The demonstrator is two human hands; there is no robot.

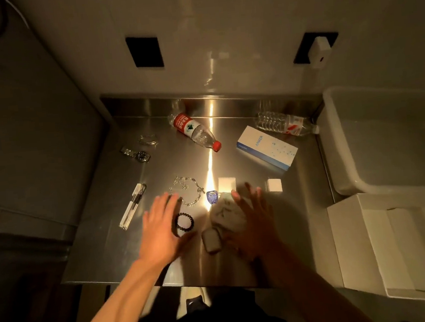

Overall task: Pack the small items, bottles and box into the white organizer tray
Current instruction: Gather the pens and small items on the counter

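My left hand (160, 227) hovers open, fingers spread, over the steel table (264, 233), beside a black bead bracelet (184, 221) and a silver cross necklace (187, 190). My right hand (253, 219) is open too, above a crumpled white cloth (226, 212) and a grey earbud case (211, 240). A red-capped bottle (194, 131) lies at the back, a clear bottle (284, 123) at the back right, a white-and-blue box (266, 147) between them. A blue tag (212, 196), white cube (274, 185), pens (133, 206), watch (137, 154) and bangle (147, 138) lie around. The white organizer tray (393, 242) stands right.
A large white plastic bin (346, 149) sits at the back right, beside the table. A white square patch (226, 184) lies near the table's middle. A white wall with two dark openings rises behind. A grey cabinet stands on the left.
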